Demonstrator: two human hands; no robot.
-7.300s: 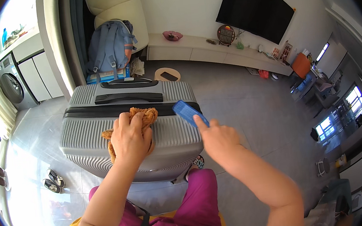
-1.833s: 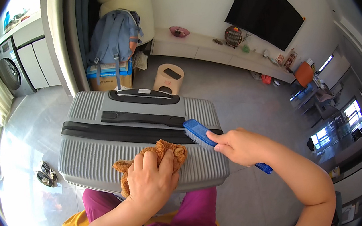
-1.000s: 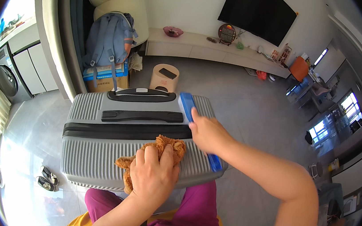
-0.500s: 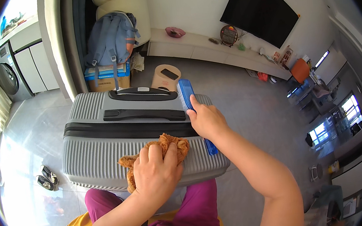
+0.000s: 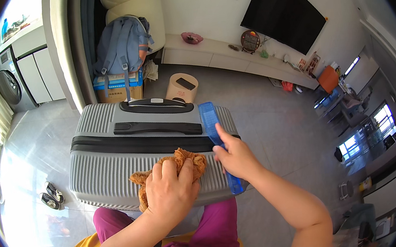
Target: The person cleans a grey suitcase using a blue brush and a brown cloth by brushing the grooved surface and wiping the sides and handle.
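A grey ribbed suitcase (image 5: 111,175) stands in front of my knees, its black handles on the upper face and a black band across it. My left hand (image 5: 170,187) presses a crumpled brown cloth (image 5: 142,178) against the near ribbed part, fingers closed over it. In my right hand (image 5: 237,158) is a blue scrubbing brush (image 5: 209,117), gripped by its handle. The brush head lies at the suitcase's right side, beside the end of the black carry handle (image 5: 157,127). Its bristles face down and are hidden.
Beyond the suitcase stands a beige bin (image 5: 181,87), with a blue-grey backpack (image 5: 123,46) on boxes left of it. A pair of shoes (image 5: 52,195) lies on the floor at left. A long white cabinet (image 5: 230,61) runs along the wall under a television (image 5: 283,11).
My right hand has drawn the brush toward me and slightly right, and the brush has turned so its blue back faces up. The left hand stays in place on the cloth.
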